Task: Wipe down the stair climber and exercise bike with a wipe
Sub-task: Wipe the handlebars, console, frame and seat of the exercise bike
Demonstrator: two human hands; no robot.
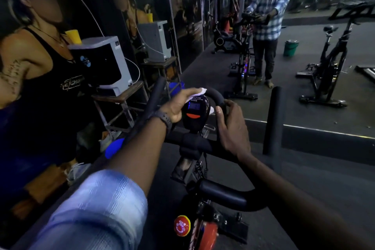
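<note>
Wipe on the console, both hands on the bike.
Water purifier (105, 63) left; left hand (178, 105) presses the white wipe (197, 93) atop the upright console (195, 113); right hand (231, 128) clenches the looped handlebar (218, 95); mirror (304, 46) ahead.

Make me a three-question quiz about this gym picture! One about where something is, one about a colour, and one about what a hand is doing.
1. Where is the white wipe?
A. on the floor
B. under the left hand, at the top of the bike's display
C. in the green bucket

2. What colour is the round knob low on the bike?
A. red
B. blue
C. white

3. What is the right hand doing?
A. hanging loose
B. holding a bottle
C. gripping the curved black handlebar

Answers: 1 B, the wipe pokes out beneath the fingers there. 2 A, it is red with a yellow edge. 3 C, fingers and thumb wrap around the bar.
</note>
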